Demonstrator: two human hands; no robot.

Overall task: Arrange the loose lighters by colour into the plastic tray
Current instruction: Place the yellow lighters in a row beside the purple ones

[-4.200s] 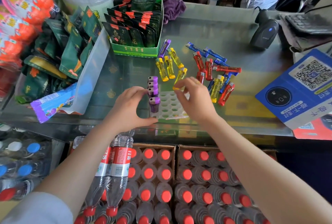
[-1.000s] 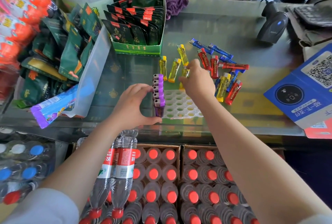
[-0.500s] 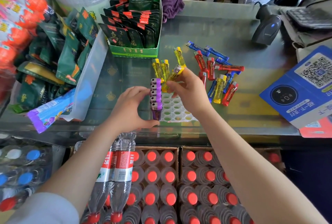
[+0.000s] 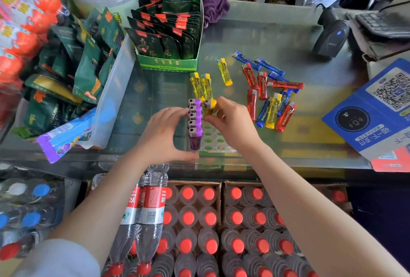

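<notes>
1. One view only, the head camera. Five purple lighters (image 4: 195,119) stand upright in the left column of the tray (image 4: 214,142), caps up, filling that column from far end to near end; keeping one colour to a column is, I judge, why they stand so.
2. Left hand (image 4: 165,131) is curled against the left side of the tray, thumb at its near corner and fingers by the purple row. It looks to be steadying the tray, not carrying anything; whether it pinches the tray edge I cannot tell.
3. Right hand (image 4: 233,122) is closed round a yellow lighter (image 4: 209,106), held upright over the far end of the second column, just right of the purple row. I judge it is being seated in a slot there.
4. Loose stock lies beyond and right of the tray: two yellows (image 4: 202,86) side by side just past it, a third yellow (image 4: 224,72) farther off, and a mixed heap of reds and blues (image 4: 269,92), with one more yellow among them, well to the right.
5. Room: the counter (image 4: 310,121) right of the tray is bare up to that heap, so the right hand has a free path. Left of the tray the clear bin (image 4: 115,90) is near, leaving less space.
6. Edge: the tray sits close to the counter's near edge; a downward push could slide it off, which may be why the left hand braces it.
</notes>
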